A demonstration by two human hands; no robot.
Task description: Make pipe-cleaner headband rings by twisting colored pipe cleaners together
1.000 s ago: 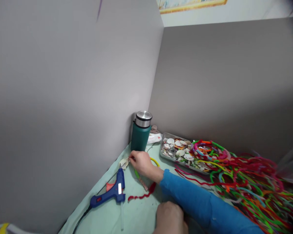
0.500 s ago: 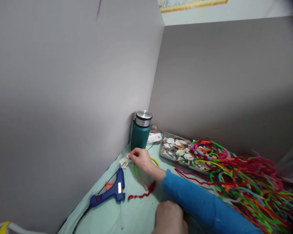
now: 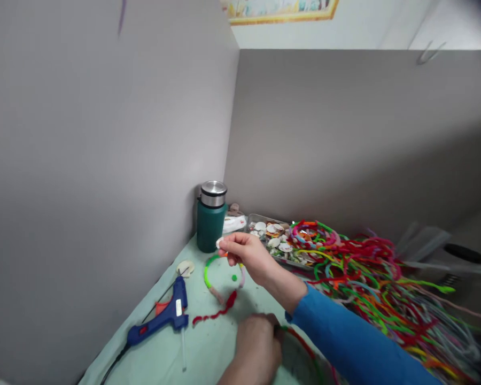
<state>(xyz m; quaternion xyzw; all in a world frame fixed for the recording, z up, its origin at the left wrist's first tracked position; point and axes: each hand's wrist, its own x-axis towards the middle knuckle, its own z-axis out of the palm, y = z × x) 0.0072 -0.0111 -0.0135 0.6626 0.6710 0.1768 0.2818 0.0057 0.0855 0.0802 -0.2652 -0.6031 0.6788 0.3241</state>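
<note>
My right hand (image 3: 250, 254), in a blue sleeve, is raised above the table with a small white shell (image 3: 219, 243) pinched between thumb and fingertips. Lower down, my left hand (image 3: 256, 339) is closed around a red and green pipe-cleaner hoop (image 3: 304, 342), which curves off to its right. Beyond the hands lies a pipe-cleaner ring (image 3: 207, 278) of several colours, partly hidden, with a twisted red piece (image 3: 214, 316) at its lower end. A blue glue gun (image 3: 160, 320) rests at the left, its nozzle over a pale shell (image 3: 185, 267).
A green bottle (image 3: 210, 227) with a steel lid stands in the corner by grey panels. A clear tray of shells (image 3: 274, 240) sits at the back. Tangled pipe cleaners (image 3: 369, 278) spread over the right side. The gun's black cord (image 3: 114, 366) runs off the front left.
My right hand has lifted from beside the pale shell, raising the small white shell off the table. The pipe-cleaner hoop at my left hand has come into view. The camera has turned right.
</note>
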